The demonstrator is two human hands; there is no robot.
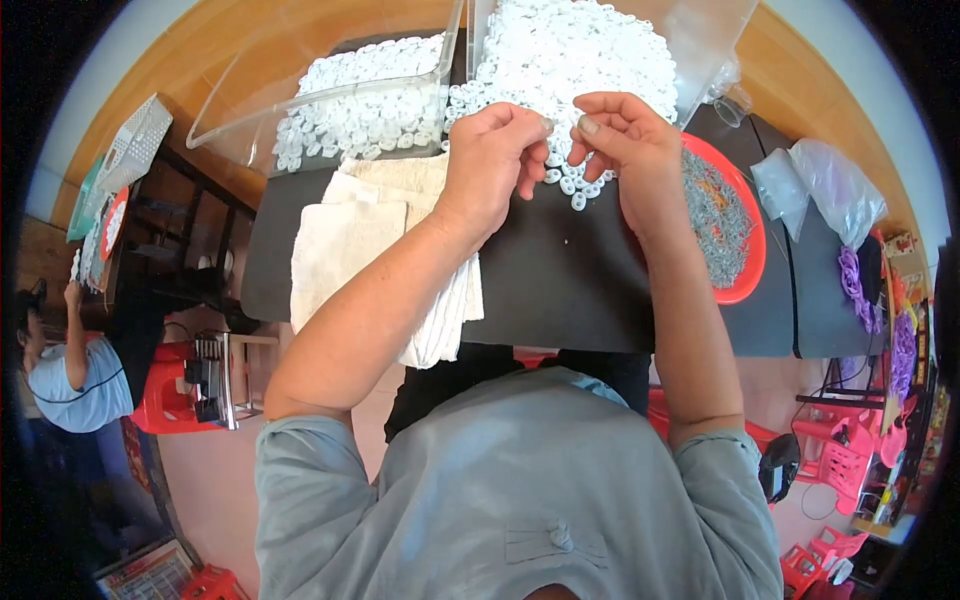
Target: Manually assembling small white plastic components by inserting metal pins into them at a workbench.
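Observation:
My left hand (492,160) is raised over the dark table, thumb and forefinger pressed together. Whatever sits in that pinch is too small to make out. Facing it a short gap away, my right hand (632,145) has curled fingers with the thumb against them and the forefinger lifted. Anything at its fingertips is likewise too small to name. Behind both hands lies a heap of small white oval plastic pieces (570,50), spilling from a clear bin onto the table. A red round tray (757,240) of small grey metal-looking parts, with some orange bits, stands by my right forearm.
A second clear bin (230,118) with white pieces stands back left. Folded cream cloths (345,250) lie under my left forearm. Clear plastic bags (835,190) are at the right. Another person (85,380) sits far left by a table; red stools (170,390) stand around.

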